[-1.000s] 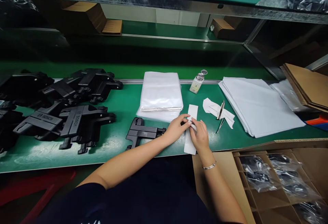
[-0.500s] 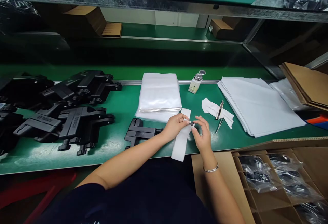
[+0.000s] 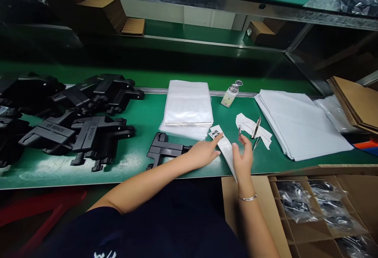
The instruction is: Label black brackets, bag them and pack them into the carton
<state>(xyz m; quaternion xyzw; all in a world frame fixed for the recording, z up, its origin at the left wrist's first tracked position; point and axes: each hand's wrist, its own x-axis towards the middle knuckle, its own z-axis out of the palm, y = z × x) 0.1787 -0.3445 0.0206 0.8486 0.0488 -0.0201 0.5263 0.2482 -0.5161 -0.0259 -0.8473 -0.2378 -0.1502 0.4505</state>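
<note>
A white label strip point(image 3: 226, 149) lies on the green bench in front of me, with printed black-and-white labels point(image 3: 216, 133) at its far end. My left hand point(image 3: 204, 153) presses its outstretched index finger onto the strip beside those labels and grips nothing. Raised just right of the strip, my right hand point(image 3: 243, 157) has a small label point(image 3: 239, 129) at its fingertips; whether it is pinched or stuck there is hard to see. A black clamp-like bracket point(image 3: 165, 147) lies left of my left hand, partly behind the forearm.
Black brackets point(image 3: 91, 136) crowd the bench's left side. Clear plastic bags point(image 3: 189, 104) are stacked at centre. A pump bottle point(image 3: 229, 96), tweezers point(image 3: 256, 127) on paper scraps and white sheets point(image 3: 301, 124) are rightward. A divided carton point(image 3: 319, 226) stands lower right.
My hands have moved apart; the right now holds a small label farther right. My left hand has let go of the label piece and points onto the strip, which now lies angled.
</note>
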